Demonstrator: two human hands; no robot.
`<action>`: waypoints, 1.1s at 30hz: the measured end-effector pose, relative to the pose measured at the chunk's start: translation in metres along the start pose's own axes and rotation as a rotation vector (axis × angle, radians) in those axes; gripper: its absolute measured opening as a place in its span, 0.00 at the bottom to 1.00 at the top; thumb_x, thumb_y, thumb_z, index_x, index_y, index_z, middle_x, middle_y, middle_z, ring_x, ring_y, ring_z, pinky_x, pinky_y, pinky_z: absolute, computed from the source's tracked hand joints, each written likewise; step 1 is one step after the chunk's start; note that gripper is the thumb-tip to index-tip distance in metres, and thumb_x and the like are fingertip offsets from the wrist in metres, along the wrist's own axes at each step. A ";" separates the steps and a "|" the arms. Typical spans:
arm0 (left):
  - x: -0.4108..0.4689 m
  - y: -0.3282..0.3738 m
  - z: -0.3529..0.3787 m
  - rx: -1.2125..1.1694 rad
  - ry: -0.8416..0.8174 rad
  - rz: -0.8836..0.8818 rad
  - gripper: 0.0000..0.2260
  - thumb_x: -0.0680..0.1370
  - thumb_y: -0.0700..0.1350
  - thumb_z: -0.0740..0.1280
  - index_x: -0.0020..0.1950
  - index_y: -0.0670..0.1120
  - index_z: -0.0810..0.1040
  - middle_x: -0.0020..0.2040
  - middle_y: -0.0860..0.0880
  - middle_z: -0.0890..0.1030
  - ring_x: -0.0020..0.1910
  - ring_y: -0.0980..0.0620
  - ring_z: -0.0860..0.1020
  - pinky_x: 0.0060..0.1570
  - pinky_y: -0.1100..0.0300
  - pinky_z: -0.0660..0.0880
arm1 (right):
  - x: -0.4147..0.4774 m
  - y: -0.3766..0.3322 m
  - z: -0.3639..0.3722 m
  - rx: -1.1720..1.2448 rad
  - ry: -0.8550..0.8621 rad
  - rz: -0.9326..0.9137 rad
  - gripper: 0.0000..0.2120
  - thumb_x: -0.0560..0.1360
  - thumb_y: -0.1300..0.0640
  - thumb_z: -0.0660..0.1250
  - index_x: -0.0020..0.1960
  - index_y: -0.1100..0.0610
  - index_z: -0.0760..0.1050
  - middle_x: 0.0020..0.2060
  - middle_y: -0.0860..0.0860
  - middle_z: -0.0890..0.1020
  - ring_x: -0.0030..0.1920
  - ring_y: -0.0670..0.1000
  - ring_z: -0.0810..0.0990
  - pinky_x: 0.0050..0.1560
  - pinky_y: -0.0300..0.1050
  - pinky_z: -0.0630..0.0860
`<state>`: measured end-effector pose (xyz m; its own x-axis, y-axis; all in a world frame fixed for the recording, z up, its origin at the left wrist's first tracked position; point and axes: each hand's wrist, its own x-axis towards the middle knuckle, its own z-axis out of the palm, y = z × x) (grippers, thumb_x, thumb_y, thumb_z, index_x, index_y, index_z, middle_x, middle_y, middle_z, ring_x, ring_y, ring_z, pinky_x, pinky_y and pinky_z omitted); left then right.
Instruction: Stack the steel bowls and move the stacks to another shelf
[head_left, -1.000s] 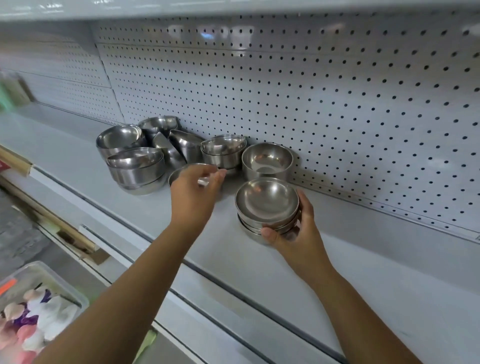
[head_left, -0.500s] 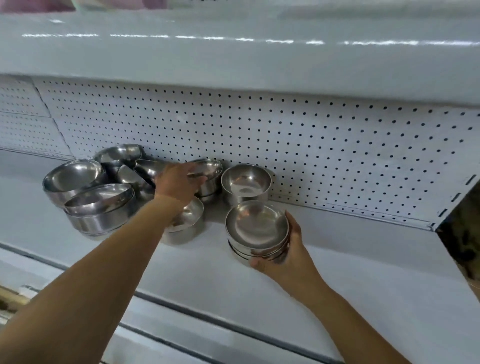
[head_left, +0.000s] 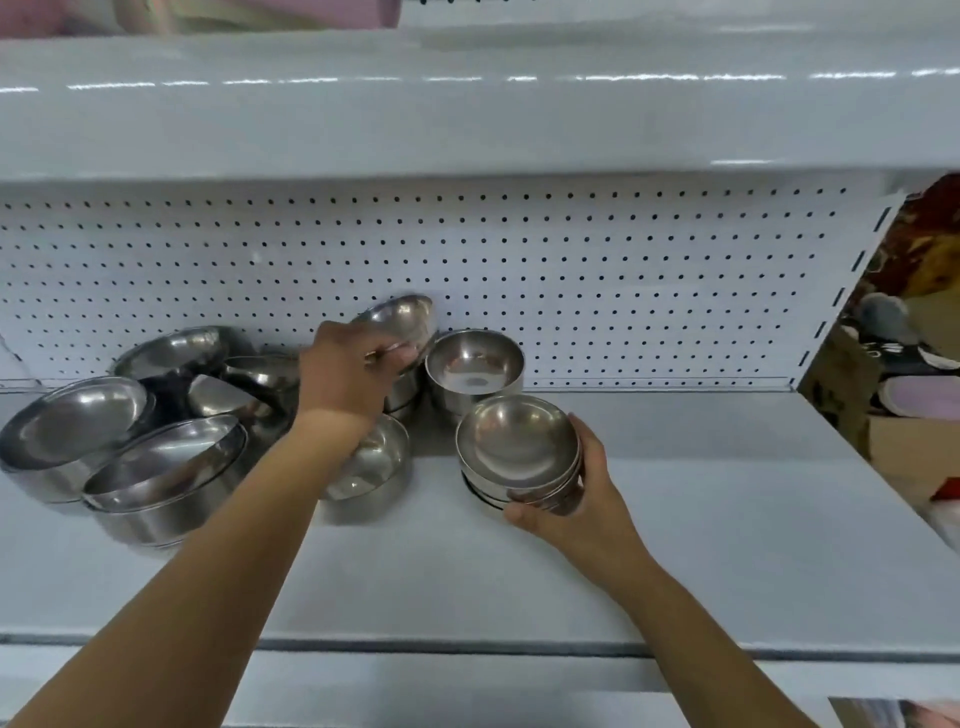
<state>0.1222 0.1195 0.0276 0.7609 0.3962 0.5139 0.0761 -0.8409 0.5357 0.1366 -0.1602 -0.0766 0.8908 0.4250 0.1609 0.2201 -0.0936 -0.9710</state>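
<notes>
On the white shelf (head_left: 675, 519), a short stack of steel bowls (head_left: 517, 447) is gripped at its near side by the right hand (head_left: 582, 509), with fingers and thumb curled round the rims. Just left and further back, a tilted bowl (head_left: 402, 319) is pinched by its rim in the left hand (head_left: 343, 374) and held clear of the shelf (whatever is below it is partly hidden), with an upright bowl (head_left: 474, 364) beside it and a loose heap of bowls (head_left: 156, 415) at the far left. Behind everything the pegboard (head_left: 623, 270) is seen.

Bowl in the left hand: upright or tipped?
Tipped: the left hand holds the bowl by its rim, opening tilted toward the camera.
</notes>
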 end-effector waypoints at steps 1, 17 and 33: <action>-0.008 0.009 -0.002 -0.074 -0.004 0.042 0.06 0.76 0.50 0.75 0.43 0.49 0.85 0.39 0.49 0.78 0.44 0.45 0.78 0.43 0.58 0.69 | -0.001 0.000 0.000 -0.006 0.003 -0.003 0.61 0.54 0.37 0.86 0.79 0.34 0.55 0.67 0.26 0.71 0.69 0.37 0.74 0.70 0.43 0.75; -0.070 0.017 0.030 -0.312 -0.284 0.559 0.10 0.77 0.59 0.68 0.46 0.56 0.85 0.43 0.62 0.85 0.61 0.55 0.75 0.59 0.36 0.72 | -0.008 -0.008 0.004 -0.074 0.089 -0.016 0.50 0.61 0.44 0.86 0.77 0.39 0.63 0.66 0.37 0.79 0.69 0.43 0.77 0.72 0.56 0.74; -0.093 0.026 0.023 -0.666 -0.446 0.011 0.32 0.74 0.57 0.76 0.75 0.56 0.68 0.77 0.57 0.67 0.76 0.60 0.65 0.76 0.55 0.62 | -0.006 -0.002 0.002 -0.077 0.098 0.009 0.50 0.64 0.53 0.85 0.78 0.42 0.62 0.67 0.40 0.77 0.65 0.38 0.77 0.60 0.35 0.77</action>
<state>0.0679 0.0521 -0.0218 0.9559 0.0861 0.2807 -0.2267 -0.3911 0.8920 0.1304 -0.1604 -0.0761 0.9266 0.3338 0.1730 0.2388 -0.1673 -0.9565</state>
